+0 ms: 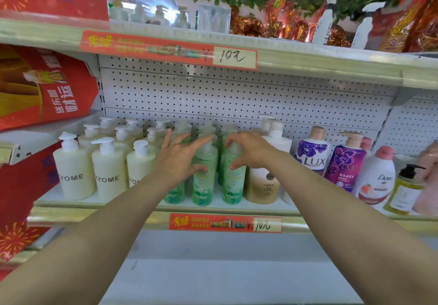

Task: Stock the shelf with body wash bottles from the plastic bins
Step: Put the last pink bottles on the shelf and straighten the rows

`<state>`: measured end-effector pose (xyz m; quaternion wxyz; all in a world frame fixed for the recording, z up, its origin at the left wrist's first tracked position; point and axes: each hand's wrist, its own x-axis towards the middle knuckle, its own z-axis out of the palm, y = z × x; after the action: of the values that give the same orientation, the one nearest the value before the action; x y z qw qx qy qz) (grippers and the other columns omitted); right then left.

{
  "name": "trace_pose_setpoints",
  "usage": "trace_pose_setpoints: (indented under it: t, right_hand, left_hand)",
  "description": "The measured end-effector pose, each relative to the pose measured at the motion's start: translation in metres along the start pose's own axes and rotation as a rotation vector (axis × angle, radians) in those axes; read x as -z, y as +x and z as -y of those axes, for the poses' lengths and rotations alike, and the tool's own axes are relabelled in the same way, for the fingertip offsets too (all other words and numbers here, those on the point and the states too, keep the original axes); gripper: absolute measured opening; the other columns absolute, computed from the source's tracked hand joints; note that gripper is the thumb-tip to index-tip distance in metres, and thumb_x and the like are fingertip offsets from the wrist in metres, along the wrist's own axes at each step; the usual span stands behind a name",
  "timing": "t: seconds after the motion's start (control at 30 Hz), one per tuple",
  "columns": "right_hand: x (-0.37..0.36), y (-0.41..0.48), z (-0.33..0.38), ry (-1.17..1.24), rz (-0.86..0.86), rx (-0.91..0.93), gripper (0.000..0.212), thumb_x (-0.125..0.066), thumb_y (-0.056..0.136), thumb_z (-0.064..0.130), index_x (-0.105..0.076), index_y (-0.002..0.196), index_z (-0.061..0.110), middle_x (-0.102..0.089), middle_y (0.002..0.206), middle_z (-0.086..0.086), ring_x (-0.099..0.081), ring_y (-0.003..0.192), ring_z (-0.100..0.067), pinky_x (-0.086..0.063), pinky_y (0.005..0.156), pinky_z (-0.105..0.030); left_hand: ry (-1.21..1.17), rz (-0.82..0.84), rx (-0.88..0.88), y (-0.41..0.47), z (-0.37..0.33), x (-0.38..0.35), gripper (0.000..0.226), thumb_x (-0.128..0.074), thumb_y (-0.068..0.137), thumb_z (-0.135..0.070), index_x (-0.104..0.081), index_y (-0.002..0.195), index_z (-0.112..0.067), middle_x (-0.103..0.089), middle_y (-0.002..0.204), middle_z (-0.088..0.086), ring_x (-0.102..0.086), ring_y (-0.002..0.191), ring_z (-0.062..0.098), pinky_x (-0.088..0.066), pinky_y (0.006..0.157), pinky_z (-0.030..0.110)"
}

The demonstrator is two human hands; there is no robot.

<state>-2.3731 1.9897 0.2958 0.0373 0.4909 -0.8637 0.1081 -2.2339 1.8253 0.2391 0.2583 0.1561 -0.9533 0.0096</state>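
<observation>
Green bottles stand upright on the shelf, between cream pumps and a tan bottle; left hand has its fingers spread out straight, thumb touching the middle bottle; right hand has fingers and thumb curled round the right bottle up top

Both bare arms reach forward, the forearms converging. The left hand is spread, its fingers straight and the thumb low. The right hand curls its fingers and thumb round a green bottle.
</observation>
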Motion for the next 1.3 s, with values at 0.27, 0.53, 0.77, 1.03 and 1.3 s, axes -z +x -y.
trace_pose_setpoints:
  t: [0.27, 0.53, 0.77, 1.03, 1.3]
  right_hand:
    - [0.004, 0.002, 0.003, 0.081, 0.040, 0.017, 0.054, -0.089, 0.069, 0.031, -0.060, 0.115, 0.029, -0.058, 0.121, 0.001, -0.051, 0.106, -0.019, -0.040, 0.079, -0.029]
    - [0.001, 0.002, 0.005, 0.056, 0.069, 0.008, 0.058, -0.087, 0.073, 0.024, -0.054, 0.120, 0.026, -0.051, 0.126, -0.003, -0.049, 0.114, -0.023, -0.041, 0.085, -0.031]
    - [0.002, -0.002, 0.016, -0.014, 0.068, -0.036, 0.058, -0.084, 0.077, 0.022, -0.051, 0.125, 0.022, -0.050, 0.128, -0.005, -0.050, 0.115, -0.026, -0.043, 0.090, -0.034]
    - [-0.006, -0.004, 0.009, 0.072, 0.031, -0.055, 0.057, -0.083, 0.078, 0.020, -0.052, 0.126, 0.025, -0.049, 0.128, -0.001, -0.048, 0.113, -0.023, -0.038, 0.084, -0.030]
    - [-0.009, -0.025, -0.015, 0.321, -0.367, 0.000, 0.077, -0.080, 0.080, 0.038, -0.041, 0.146, 0.030, -0.048, 0.144, -0.002, -0.046, 0.130, -0.019, -0.039, 0.101, -0.029]
  left_hand:
    - [0.018, -0.014, 0.020, -0.002, -0.004, 0.001, 0.087, -0.063, 0.078, -0.066, -0.016, 0.150, -0.050, -0.054, 0.143, 0.002, -0.017, 0.149, 0.014, 0.006, 0.121, 0.047]
    - [0.001, -0.045, 0.023, -0.004, -0.006, 0.000, 0.087, -0.065, 0.077, -0.064, -0.018, 0.149, -0.050, -0.059, 0.138, 0.002, -0.019, 0.148, 0.014, 0.004, 0.121, 0.048]
    - [-0.019, -0.075, -0.004, -0.006, -0.005, -0.001, 0.087, -0.067, 0.077, -0.062, -0.022, 0.150, -0.047, -0.058, 0.138, 0.004, -0.023, 0.147, 0.017, 0.004, 0.120, 0.048]
    - [0.000, -0.070, -0.027, -0.007, -0.002, -0.001, 0.084, -0.063, 0.081, -0.062, -0.018, 0.150, -0.048, -0.059, 0.138, 0.000, -0.024, 0.148, 0.019, 0.001, 0.121, 0.051]
    - [0.074, -0.150, -0.061, -0.003, -0.004, -0.010, 0.099, -0.052, 0.075, -0.078, -0.003, 0.154, -0.044, -0.026, 0.161, 0.004, -0.012, 0.151, 0.027, -0.001, 0.121, 0.055]
